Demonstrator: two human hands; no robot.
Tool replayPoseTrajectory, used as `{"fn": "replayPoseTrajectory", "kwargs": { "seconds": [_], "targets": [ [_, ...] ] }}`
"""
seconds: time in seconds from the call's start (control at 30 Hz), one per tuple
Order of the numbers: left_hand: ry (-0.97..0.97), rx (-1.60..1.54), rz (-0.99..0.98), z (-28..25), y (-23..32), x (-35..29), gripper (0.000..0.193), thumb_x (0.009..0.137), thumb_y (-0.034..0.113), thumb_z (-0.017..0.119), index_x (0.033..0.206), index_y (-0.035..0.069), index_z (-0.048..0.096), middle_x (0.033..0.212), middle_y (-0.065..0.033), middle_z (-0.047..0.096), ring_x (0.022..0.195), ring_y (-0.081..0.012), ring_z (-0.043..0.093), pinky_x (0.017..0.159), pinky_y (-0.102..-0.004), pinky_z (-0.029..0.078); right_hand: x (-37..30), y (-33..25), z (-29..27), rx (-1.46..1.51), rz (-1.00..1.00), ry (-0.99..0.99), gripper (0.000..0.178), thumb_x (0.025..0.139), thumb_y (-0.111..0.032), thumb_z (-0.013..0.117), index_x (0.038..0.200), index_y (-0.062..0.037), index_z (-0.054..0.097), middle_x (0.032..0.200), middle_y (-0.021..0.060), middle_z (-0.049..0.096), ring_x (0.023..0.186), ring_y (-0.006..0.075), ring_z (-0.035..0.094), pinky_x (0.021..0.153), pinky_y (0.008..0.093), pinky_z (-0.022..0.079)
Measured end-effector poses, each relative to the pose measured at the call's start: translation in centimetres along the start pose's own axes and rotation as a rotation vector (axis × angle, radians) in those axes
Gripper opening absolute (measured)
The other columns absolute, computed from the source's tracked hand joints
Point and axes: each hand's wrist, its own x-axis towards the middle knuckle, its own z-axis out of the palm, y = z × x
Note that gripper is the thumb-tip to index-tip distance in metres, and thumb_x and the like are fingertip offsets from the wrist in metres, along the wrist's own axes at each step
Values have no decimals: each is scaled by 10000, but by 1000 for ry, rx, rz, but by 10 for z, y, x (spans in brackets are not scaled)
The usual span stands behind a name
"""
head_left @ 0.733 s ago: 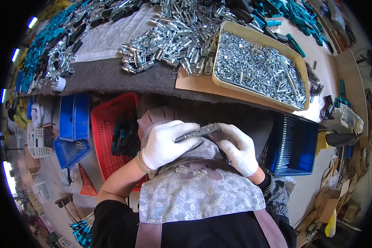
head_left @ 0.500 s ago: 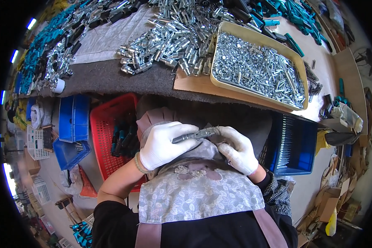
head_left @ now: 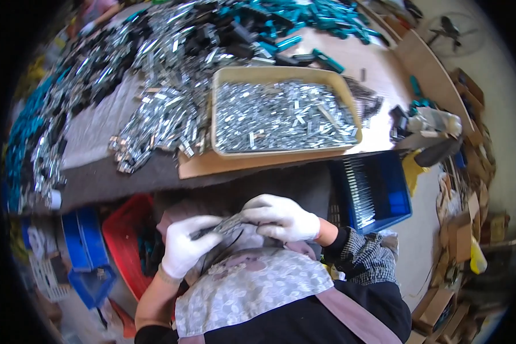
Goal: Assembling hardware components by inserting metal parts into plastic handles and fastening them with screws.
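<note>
My left hand (head_left: pixel 187 245), in a white glove, is closed around one end of a slim grey metal piece (head_left: pixel 231 223), seen blurred above my lap. The gloved fingers of my right hand (head_left: pixel 281 218) are pinched at its other end. Between the two hands the piece lies tilted, its right end higher in the picture. Its exact kind is not clear, and both ends are covered by fingers. Beyond my hands, on the bench, a cream tray (head_left: pixel 286 152) holds a heap of small shiny metal parts (head_left: pixel 286 114).
Loose silvery fittings (head_left: pixel 163 123) are piled left of the tray, with teal and black handles (head_left: pixel 327 20) farther back. Under the bench stand a red crate (head_left: pixel 123 246), blue bins (head_left: pixel 85 241) and a blue bin with metal rods (head_left: pixel 395 200). Another person (head_left: pixel 97 11) is at the far left.
My view has swung to the right, so bench and tray appear farther left. The right hand now sits higher than the left, and the metal piece slants more. Both hands still hold it.
</note>
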Motion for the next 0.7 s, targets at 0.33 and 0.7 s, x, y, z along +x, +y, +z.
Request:
{"fn": "replayPoseTrajectory", "kwargs": {
  "seconds": [0.33,0.7],
  "targets": [
    [56,91,8,-2,0,5,300,770,52,741,1050,-53,721,968,-123,742,881,-162,693,818,-282,530,26,10,-195,-440,15,579,248,839,6,653,1077,-22,719,969,118,722,862,203,697,782,316,543],
    [117,271,189,3,18,-2,293,797,100,765,1059,-22,719,947,-156,727,841,-230,710,766,-312,546,93,175,-356,-1183,1157,353,532,840,-519,627,1149,-101,737,1198,204,672,1154,376,634,984,423,492]
  ]
}}
